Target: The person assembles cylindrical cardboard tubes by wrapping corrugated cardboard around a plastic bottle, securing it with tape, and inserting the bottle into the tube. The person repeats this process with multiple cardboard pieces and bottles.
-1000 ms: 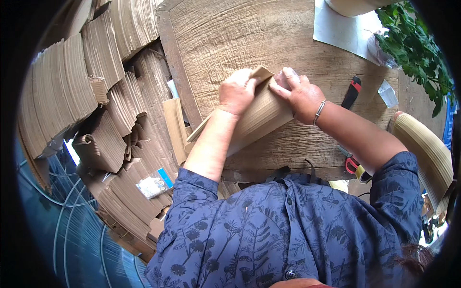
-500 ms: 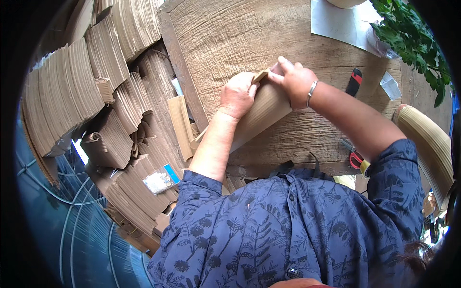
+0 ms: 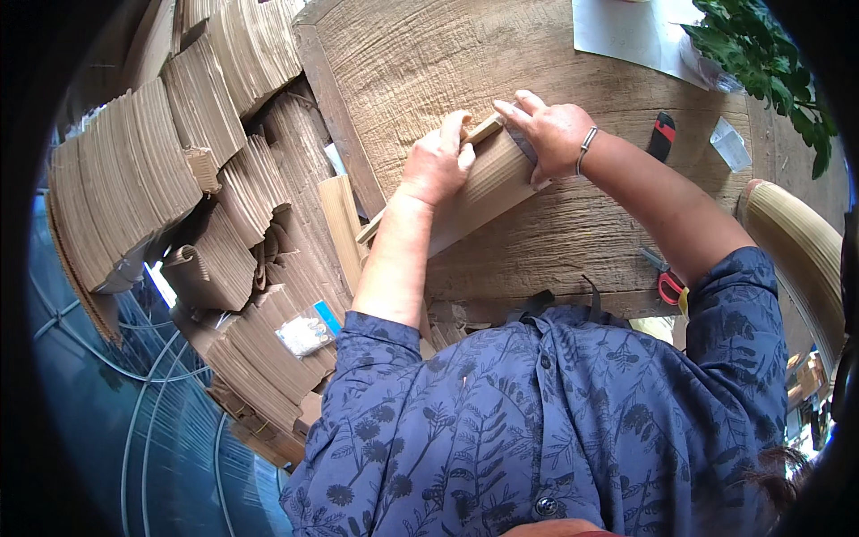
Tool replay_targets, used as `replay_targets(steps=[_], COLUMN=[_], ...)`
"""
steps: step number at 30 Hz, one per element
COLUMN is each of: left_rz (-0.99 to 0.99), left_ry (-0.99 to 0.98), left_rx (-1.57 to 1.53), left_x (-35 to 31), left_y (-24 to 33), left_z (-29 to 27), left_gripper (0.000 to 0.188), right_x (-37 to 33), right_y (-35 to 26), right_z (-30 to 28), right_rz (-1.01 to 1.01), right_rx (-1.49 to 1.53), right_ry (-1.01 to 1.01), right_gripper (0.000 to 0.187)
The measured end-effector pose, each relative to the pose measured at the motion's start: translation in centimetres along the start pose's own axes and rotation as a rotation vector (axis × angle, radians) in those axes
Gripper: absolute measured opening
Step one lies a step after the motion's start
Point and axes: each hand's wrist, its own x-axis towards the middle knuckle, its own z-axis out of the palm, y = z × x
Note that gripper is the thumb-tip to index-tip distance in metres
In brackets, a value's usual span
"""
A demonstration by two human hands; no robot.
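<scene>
Fingers: both sets curled onto the cardboard piece, left hand gripping its top edge, right hand pinching the far corner.
Cardboard piece: under the fingers, on the wooden table.
Cardboard stacks: left of the fingers.

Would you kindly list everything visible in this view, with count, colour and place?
folded cardboard piece: one, tan, on the table under both hands
wooden table: one, brown, rough-grained, centre
cardboard stacks: many, tan, heaped at the left
white sheet: one, top of the table
green plant: one, top right
utility knife: one, black and red, right of the hands
scissors: one, red handles, near table edge
small clear packet: one, on the lower left stacks
left hand: pressing on the cardboard
right hand: fingers on the cardboard's upper end
</scene>
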Motion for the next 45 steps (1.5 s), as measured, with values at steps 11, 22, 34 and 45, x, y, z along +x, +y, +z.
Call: replay_targets(steps=[11, 22, 34, 45], left_rz=[0.034, 0.149, -0.194, -0.104], left_ry=[-0.173, 0.225, -0.229, -0.133], left_rx=[-0.117, 0.083, -0.196, -0.002], left_x=[0.2, -0.4, 5.1, 0.5], left_y=[-0.4, 0.3, -2.8, 1.4], left_z=[0.3, 1.1, -1.8, 0.6], left_gripper=[0.053, 0.033, 0.088, 0.089], right_x=[1.6, 4.9, 7.9, 0.8], right_y=[-1.1, -1.0, 7.1, 1.7], right_z=[-3.0, -3.9, 2.6, 7.6], right_rz=[0.044, 0.044, 0.378, 0.271], right_rx=[-0.07, -0.068, 0.614, 1.837], right_ry=[-0.17, -0.252, 0.601, 0.272], right_gripper=[0.115, 0.115, 0.09, 0.049])
